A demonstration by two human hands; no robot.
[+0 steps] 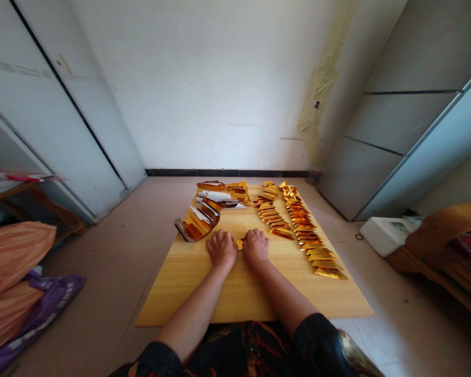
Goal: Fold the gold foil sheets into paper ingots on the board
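Note:
A small piece of gold foil paper lies at the middle of the wooden board, mostly covered by my hands. My left hand holds its left end down, with the fingers bent over it. At its right end my right hand grips it in the same way, knuckles up. The fingertips and the rest of the paper are hidden beneath the hands. Beyond my left hand lie loose stacks of gold foil sheets, some showing white backs. Right of my right hand, folded gold foil pieces overlap in a row.
A longer row of folded gold pieces runs along the right side of the wooden board. Orange and purple bags sit on the floor at left. A grey cabinet and wooden furniture stand at right.

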